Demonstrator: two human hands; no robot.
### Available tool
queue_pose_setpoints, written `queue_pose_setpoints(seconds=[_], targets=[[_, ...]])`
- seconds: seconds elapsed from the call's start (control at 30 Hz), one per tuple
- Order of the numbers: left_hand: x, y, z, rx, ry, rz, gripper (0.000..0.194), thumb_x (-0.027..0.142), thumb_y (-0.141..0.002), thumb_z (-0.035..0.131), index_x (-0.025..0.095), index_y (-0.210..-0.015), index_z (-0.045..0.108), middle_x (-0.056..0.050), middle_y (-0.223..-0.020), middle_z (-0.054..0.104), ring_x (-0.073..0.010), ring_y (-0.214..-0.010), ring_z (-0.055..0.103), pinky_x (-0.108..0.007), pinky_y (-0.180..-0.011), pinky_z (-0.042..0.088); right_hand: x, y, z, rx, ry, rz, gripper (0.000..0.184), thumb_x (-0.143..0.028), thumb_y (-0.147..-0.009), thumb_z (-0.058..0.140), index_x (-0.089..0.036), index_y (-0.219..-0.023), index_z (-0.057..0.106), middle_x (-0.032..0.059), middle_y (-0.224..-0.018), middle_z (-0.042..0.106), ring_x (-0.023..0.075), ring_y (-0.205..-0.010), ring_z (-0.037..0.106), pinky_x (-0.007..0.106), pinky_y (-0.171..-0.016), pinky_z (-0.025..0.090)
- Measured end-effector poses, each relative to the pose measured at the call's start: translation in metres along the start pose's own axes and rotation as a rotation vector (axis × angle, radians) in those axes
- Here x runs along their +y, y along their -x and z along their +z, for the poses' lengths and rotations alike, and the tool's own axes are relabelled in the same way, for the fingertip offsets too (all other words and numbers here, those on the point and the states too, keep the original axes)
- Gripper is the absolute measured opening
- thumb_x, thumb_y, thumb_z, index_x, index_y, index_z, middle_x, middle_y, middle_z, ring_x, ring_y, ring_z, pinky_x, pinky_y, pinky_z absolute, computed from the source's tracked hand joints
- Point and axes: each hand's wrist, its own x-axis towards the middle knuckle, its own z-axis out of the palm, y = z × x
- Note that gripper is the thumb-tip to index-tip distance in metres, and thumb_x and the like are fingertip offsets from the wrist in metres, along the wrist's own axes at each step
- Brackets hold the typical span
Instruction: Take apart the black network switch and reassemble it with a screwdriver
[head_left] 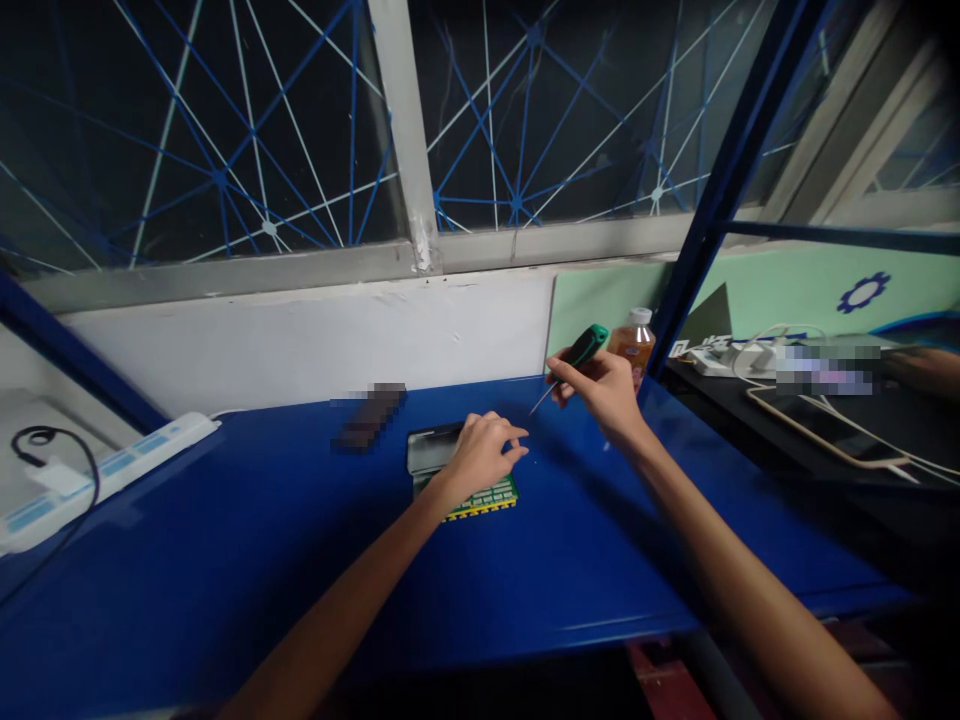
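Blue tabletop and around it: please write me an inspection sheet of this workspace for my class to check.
Surface: blue tabletop, glossy.
Things: right hand holds green-handled screwdriver; left hand is over open grey case and green board with yellow edge.
Clutter: dark blurred object; bottle behind right hand.
Hands: right closed round the handle; left's grip unclear.
Cables: black cable at power strip, left; white cable at phone, right.
Surroundings: window behind; another person's hand, far right.

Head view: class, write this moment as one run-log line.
left hand: over open case | right hand: gripping green-handled screwdriver, shaft angled down | bottle: capped, partly behind right hand
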Motion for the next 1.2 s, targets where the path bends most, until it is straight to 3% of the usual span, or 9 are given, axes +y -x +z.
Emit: queue_pose_setpoints(seconds=[0.2, 0.33, 0.5, 0.8, 1.2], targets=[[-0.022, 0.028, -0.037, 0.052, 0.198, -0.035, 0.018, 0.023, -0.083, 0.061, 0.021, -0.097, 0.073, -0.004, -0.089, 0.072, -0.0191, -0.087, 0.060, -0.034, -0.081, 0.044, -0.005, 0.018, 0.025, -0.190, 0.037, 0.059, 0.025, -0.038, -0.074, 0.071, -0.015, -0.078, 0.061, 0.0007, -0.060, 0.062, 0.0102, -0.040, 0.054, 0.027, -0.040, 0.045], [-0.032, 0.050, -0.056, -0.074, 0.404, -0.079, 0.022, 0.029, -0.078, 0.067, 0.016, -0.095, 0.075, -0.008, -0.085, 0.070, -0.0186, -0.081, 0.061, -0.032, -0.076, 0.048, -0.005, 0.032, 0.051, -0.422, 0.036, 0.126, 0.028, -0.041, -0.076, 0.070, -0.016, -0.074, 0.057, 0.0002, -0.057, 0.061, 0.0121, -0.045, 0.058, 0.027, -0.045, 0.046], [-0.036, 0.063, -0.065, -0.167, 0.545, -0.003, 0.020, 0.029, -0.080, 0.066, 0.018, -0.093, 0.075, -0.009, -0.099, 0.071, -0.0211, -0.095, 0.061, -0.033, -0.083, 0.048, 0.002, 0.042, 0.073, -0.603, 0.082, 0.142, 0.030, -0.043, -0.078, 0.068, -0.016, -0.078, 0.057, 0.0014, -0.058, 0.064, 0.0147, -0.053, 0.062, 0.028, -0.050, 0.047], [-0.037, 0.063, -0.056, -0.166, 0.555, 0.043, 0.019, 0.027, -0.083, 0.061, 0.016, -0.091, 0.075, -0.007, -0.088, 0.071, -0.0192, -0.087, 0.064, -0.031, -0.083, 0.047, 0.005, 0.052, 0.073, -0.655, 0.180, 0.132, 0.030, -0.045, -0.080, 0.066, -0.016, -0.080, 0.059, 0.0029, -0.062, 0.066, 0.0154, -0.058, 0.063, 0.029, -0.055, 0.046], [-0.037, 0.063, -0.058, -0.219, 0.633, 0.020, 0.015, 0.027, -0.081, 0.064, 0.016, -0.087, 0.074, -0.007, -0.093, 0.071, -0.0197, -0.091, 0.063, -0.032, -0.085, 0.048, -0.002, 0.051, 0.073, -0.712, 0.305, 0.035, 0.030, -0.044, -0.083, 0.061, -0.015, -0.087, 0.063, 0.0023, -0.068, 0.063, 0.0140, -0.061, 0.056, 0.028, -0.056, 0.042]])
